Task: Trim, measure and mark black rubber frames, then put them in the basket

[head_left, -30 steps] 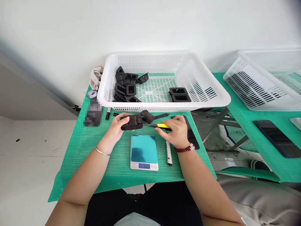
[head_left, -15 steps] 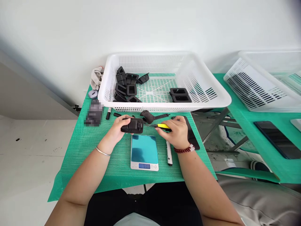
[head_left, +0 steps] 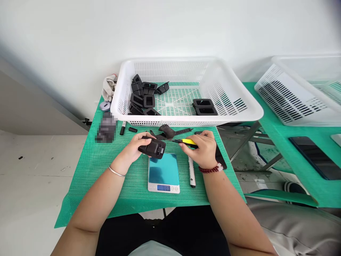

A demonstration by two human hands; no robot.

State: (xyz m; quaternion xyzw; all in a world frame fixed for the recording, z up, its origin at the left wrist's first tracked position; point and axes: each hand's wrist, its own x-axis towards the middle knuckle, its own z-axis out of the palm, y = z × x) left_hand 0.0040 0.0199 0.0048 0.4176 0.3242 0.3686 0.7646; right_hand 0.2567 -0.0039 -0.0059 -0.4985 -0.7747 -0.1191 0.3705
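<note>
Gripping a black part (head_left: 152,147) at its left end, the left hand (head_left: 134,145) is pressing its thumb over the top while its fingers are wrapping around the far side, seemingly so that the right end is staying free and steady. The part is hovering above the table (head_left: 125,199), over the far edge of the scale (head_left: 163,170), and is tilting with its right end toward the near side. The right hand (head_left: 202,149) is closing around the yellow handle of a knife (head_left: 188,141), whose tip is pointing left toward that free end; whether it is touching is too fine to tell. The thumb is lying along the handle, probably for control of the tip. The scale is resting between the forearms, its display facing the near side, likely so that it is easy to read. A marker (head_left: 191,174) is lying just right of it, below the right hand. A black scrap (head_left: 167,131) is lying beyond the hands, near the basket (head_left: 183,120). The basket is standing at the far side, presumably leaving the near side for handwork. Inside, a loose heap (head_left: 149,101) is filling the left, while a pair (head_left: 204,107) is sitting at the right, well apart from it.
</note>
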